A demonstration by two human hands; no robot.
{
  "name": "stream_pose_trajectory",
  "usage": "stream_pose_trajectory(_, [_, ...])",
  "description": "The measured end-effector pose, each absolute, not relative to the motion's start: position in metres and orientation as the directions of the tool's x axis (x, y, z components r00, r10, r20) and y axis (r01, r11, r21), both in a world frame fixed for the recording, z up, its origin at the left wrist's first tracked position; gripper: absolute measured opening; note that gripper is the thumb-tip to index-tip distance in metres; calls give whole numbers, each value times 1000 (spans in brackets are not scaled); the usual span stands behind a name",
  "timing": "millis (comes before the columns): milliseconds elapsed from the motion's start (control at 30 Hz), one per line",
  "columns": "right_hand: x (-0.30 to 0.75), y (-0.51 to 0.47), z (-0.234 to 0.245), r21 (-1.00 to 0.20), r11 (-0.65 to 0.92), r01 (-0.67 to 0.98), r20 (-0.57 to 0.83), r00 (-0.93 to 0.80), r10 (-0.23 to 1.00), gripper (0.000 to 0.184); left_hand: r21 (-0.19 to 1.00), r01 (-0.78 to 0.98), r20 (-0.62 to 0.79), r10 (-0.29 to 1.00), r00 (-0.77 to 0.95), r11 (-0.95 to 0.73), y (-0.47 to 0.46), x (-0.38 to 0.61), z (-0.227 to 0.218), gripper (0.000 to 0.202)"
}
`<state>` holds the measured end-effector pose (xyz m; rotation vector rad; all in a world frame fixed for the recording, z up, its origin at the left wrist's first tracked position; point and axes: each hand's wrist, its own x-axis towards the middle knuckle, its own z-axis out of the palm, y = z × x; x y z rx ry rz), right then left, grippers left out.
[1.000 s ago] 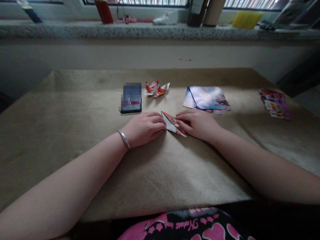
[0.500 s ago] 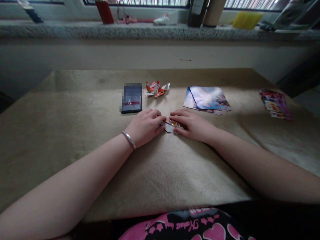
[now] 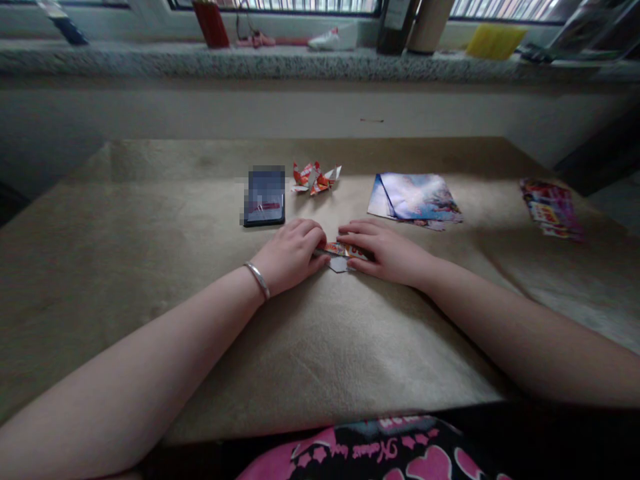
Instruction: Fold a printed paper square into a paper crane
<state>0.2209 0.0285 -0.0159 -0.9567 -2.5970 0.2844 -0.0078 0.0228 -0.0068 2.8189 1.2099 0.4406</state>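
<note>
A small piece of folded paper (image 3: pixel 339 265), white with an orange printed side, lies on the table between my two hands. My left hand (image 3: pixel 293 252) wears a silver bangle at the wrist and pinches the paper's left end, its fingers curled. From the other side my right hand (image 3: pixel 383 248) grips the right end, thumb near the front edge and fingers reaching along the back. Its fingers cover part of the print. Just beyond my hands sit folded paper figures (image 3: pixel 315 179) in red, orange and white, with pointed tips.
A dark phone (image 3: pixel 265 195), partly pixelated, lies beyond my left hand. Beyond my right hand is a stack of printed sheets (image 3: pixel 417 195). More colourful printed papers (image 3: pixel 550 208) lie at the table's right side. A granite windowsill (image 3: pixel 300 63) with several items runs along the back.
The paper's printed flap now shows as a wider strip lying nearer to me. My left fingers have curled in slightly, and the gap between the hands has widened a little.
</note>
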Motion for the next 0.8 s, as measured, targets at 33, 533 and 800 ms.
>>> stream_pose_trajectory(33, [221,28,-16,-313,748,585,261,-705,660,41,164,697,245,713,656,-698,23,-8,-7,19])
stream_pose_trajectory(533, [218,27,-15,-430,717,548,282,-673,684,33,333,568,306,656,690,-753,30,-13,-9,18])
stream_pose_trajectory(800, [212,25,-15,-711,533,459,288,-501,816,13,509,486,409,697,590,-710,24,-11,-8,23])
